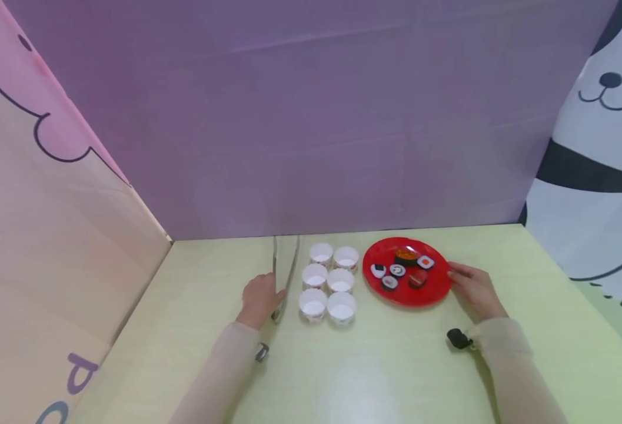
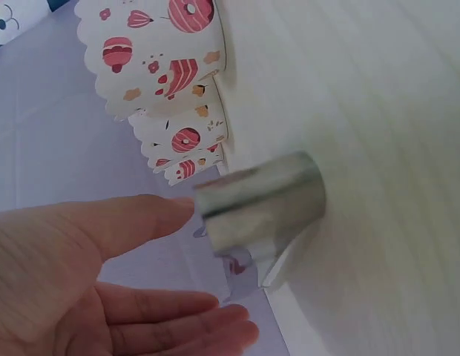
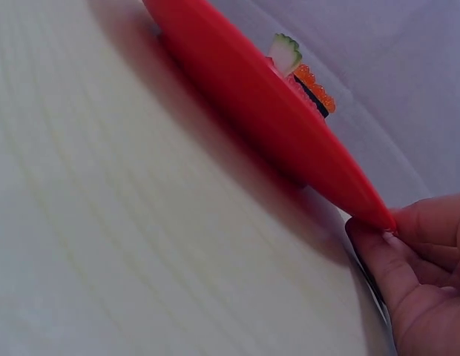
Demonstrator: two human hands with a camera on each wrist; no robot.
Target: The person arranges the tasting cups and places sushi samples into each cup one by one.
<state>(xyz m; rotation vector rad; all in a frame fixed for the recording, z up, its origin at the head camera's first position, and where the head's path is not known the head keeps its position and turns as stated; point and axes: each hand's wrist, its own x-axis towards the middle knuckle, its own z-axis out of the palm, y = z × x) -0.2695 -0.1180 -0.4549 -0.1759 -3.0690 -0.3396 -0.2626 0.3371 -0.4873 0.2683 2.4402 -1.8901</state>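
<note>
My left hand [image 1: 260,299] is beside metal tongs [image 1: 292,277] lying on the table. In the left wrist view its thumb [image 2: 152,219] reaches the bent end of the tongs, while the other fingers [image 2: 182,315] stay extended and apart from the thumb. On the right, my right hand [image 1: 477,290] pinches the rim of a red plate [image 1: 413,299] between thumb and fingers. Several sushi pieces sit on the plate, among them an orange-topped roll [image 1: 406,257], a rice ball [image 1: 378,270] and a red-topped piece [image 1: 418,278].
Several white paper cups [image 1: 341,306] with pink dessert prints stand in two columns between tongs and plate. A purple curtain [image 1: 311,129] hangs behind the pale table [image 1: 374,377]. Printed panels flank both sides, one with a panda [image 1: 602,235].
</note>
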